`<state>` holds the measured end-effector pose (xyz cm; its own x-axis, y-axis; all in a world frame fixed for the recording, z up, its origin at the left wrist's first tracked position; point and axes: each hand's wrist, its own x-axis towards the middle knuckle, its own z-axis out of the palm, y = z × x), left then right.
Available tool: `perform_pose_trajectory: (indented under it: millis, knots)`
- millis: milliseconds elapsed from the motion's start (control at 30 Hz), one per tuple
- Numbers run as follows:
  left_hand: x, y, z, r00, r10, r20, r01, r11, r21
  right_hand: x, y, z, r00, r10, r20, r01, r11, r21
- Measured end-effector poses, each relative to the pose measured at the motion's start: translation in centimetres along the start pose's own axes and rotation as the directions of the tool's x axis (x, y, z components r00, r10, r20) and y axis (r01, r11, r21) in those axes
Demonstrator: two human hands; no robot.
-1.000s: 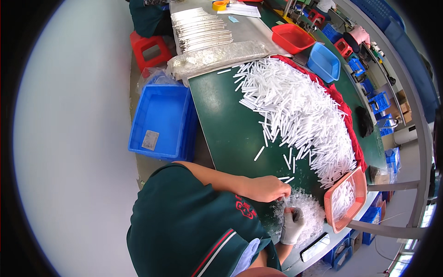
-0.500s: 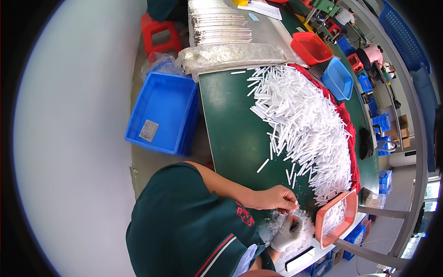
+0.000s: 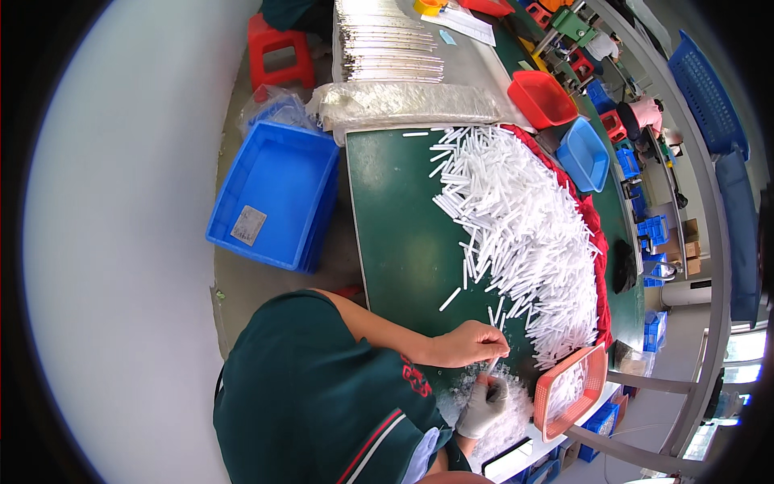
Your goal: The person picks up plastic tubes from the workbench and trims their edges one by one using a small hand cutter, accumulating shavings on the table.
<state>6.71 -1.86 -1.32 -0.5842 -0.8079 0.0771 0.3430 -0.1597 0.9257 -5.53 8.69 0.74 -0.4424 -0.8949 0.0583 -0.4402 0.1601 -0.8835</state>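
Note:
My bare left hand (image 3: 472, 343) reaches over the green table (image 3: 403, 242) and pinches the top of a short white tube (image 3: 491, 367). Just below it, my right hand (image 3: 484, 403), in a white glove, is closed around the tube's lower end. Both hands hover over a heap of small clear plastic parts (image 3: 508, 419) at the table's near edge. A big pile of white tubes (image 3: 524, 234) covers the table beyond my hands. An orange tray (image 3: 592, 363) holding several white tubes sits to the right of my hands.
A blue crate (image 3: 274, 202) and a red stool (image 3: 278, 48) stand on the floor on the left. Stacked metal strips (image 3: 387, 48), a clear plastic bag (image 3: 403, 101), a red bin (image 3: 540, 97) and a blue bin (image 3: 584, 153) lie at the far end. Another person (image 3: 637, 117) works at the back right.
My left hand has moved down to meet the gloved right hand over the clear parts, and a white tube now sits between them. The view has shifted slightly.

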Motion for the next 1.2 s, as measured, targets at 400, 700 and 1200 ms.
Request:
perform_pose_trajectory:
  millis: [400,700,1200]
  knots:
    - [0.2,-1.6,1.5,0.979,-0.057,0.195,0.062,0.998,-0.020,-0.2,1.4,-0.8,0.972,0.233,-0.034,-0.216,0.939,0.269]
    - [0.9,-1.2,2.1,0.999,-0.049,0.015,0.049,0.999,0.003,-0.7,1.9,-1.5,0.974,0.220,-0.061,-0.198,0.947,0.252]
    - [-0.1,-1.1,3.5,0.943,-0.292,0.161,0.310,0.946,-0.099,0.1,0.8,-2.5,0.899,0.418,0.135,-0.427,0.764,0.483]
